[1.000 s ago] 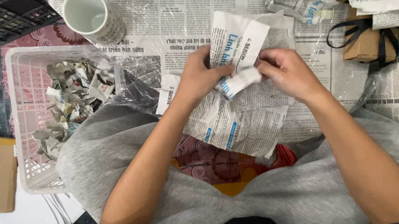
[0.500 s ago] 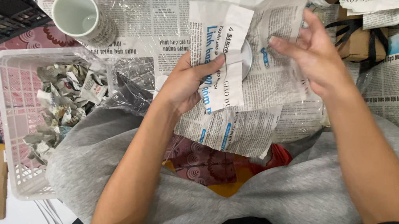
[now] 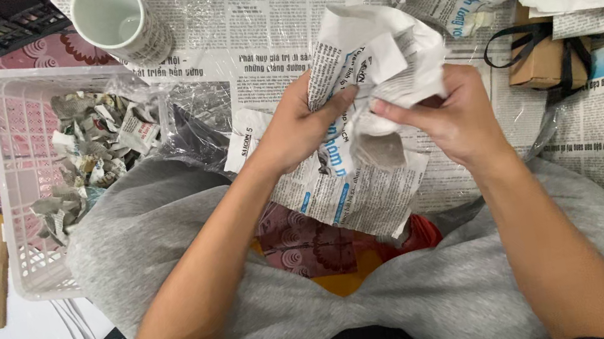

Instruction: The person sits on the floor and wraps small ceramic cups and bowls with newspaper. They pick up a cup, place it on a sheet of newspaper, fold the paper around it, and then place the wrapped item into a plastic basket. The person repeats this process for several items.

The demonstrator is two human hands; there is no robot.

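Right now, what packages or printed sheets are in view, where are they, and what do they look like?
Crumpled newspaper sheet: held in left hand and right hand, white with black and blue print.
Brown cardboard boxes: upper right, black straps.
White basket: left side, holding grey paper wads.
White mug: top, round.
Newspaper sheets: spread over the floor.

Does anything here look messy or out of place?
Nothing stands out as wrong. The sheet in both hands looks crumpled, and the basket holds paper scraps. The mug stands upright on newspaper.
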